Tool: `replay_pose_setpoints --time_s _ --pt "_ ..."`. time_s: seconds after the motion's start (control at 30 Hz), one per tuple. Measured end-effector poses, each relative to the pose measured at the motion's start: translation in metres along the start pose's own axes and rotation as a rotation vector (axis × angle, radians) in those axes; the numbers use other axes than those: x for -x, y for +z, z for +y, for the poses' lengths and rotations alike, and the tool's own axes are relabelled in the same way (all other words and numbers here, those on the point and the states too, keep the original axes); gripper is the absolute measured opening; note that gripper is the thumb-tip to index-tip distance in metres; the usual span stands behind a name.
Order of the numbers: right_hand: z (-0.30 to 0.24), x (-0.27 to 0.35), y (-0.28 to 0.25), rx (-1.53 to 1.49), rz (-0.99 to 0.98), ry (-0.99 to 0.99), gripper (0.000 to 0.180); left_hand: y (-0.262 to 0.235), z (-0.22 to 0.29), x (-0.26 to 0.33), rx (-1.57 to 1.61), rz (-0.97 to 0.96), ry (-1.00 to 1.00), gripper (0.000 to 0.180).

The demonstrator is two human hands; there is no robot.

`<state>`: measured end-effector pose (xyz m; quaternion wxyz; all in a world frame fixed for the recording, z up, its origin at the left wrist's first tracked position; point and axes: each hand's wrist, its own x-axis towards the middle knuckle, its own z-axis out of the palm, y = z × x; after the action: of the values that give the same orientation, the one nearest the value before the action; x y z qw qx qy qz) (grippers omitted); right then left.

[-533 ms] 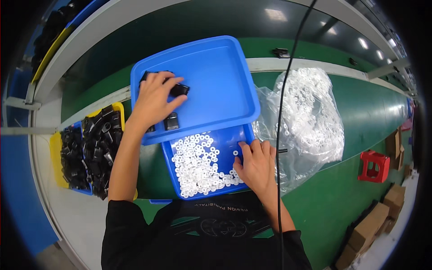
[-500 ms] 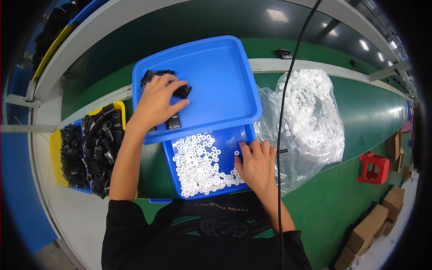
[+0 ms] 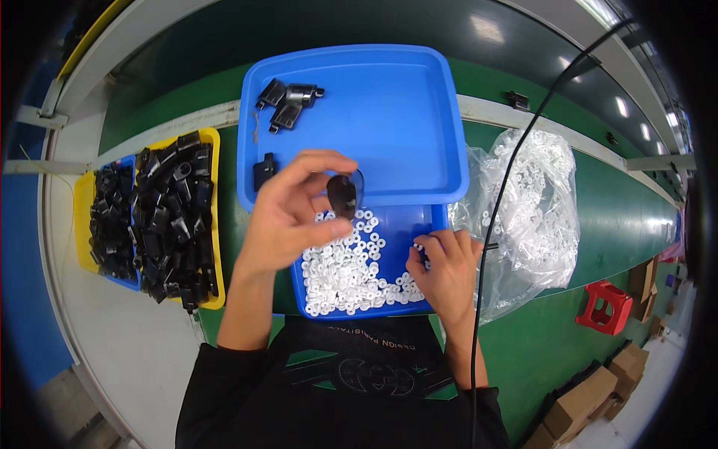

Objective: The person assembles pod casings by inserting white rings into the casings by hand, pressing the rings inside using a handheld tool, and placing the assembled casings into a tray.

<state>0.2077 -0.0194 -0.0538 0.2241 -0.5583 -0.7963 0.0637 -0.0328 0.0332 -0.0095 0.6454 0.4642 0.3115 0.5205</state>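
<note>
Near the middle of the green surface (image 3: 613, 224), the left hand (image 3: 288, 217) is raised over the seam between two blue trays, pinching a small black part (image 3: 343, 196) between thumb and fingertips; the part's long axis runs near to far. Right of it and nearer, the right hand (image 3: 445, 269) rests with fingers curled narrow on the white rings (image 3: 348, 269) in the near tray (image 3: 430, 221); whether it holds a ring cannot be told. The rings lie just below the held part, between both hands, the right hand nearer them. More black parts (image 3: 288, 101) lie in the far tray (image 3: 389, 105); a yellow bin (image 3: 215, 217) of parts stands left, a clear bag (image 3: 531, 209) right
</note>
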Motion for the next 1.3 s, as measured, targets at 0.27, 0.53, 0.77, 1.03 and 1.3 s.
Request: replay_pose_setpoints --time_s 0.27,0.53,0.77,1.03,1.3 --pt "-0.028 -0.022 -0.051 -0.352 0.062 -0.069 0.030 0.026 -0.012 0.034 -0.474 0.051 0.078 0.055" --pt "-0.050 -0.035 -0.072 -0.397 0.074 -0.250 0.038 0.027 0.011 0.038 -0.608 -0.142 -0.075 0.048" --pt "-0.055 -0.043 -0.072 -0.285 -0.001 -0.302 0.046 0.019 0.011 0.039 -0.536 -0.230 -0.010 0.045" --pt "-0.056 -0.039 -0.072 -0.358 -0.018 -0.248 0.047 0.020 0.011 0.040 -0.489 -0.245 0.000 0.050" --pt "-0.055 -0.037 -0.062 -0.382 0.020 -0.313 0.050 0.023 -0.001 0.033 -0.644 -0.267 0.203 0.046"
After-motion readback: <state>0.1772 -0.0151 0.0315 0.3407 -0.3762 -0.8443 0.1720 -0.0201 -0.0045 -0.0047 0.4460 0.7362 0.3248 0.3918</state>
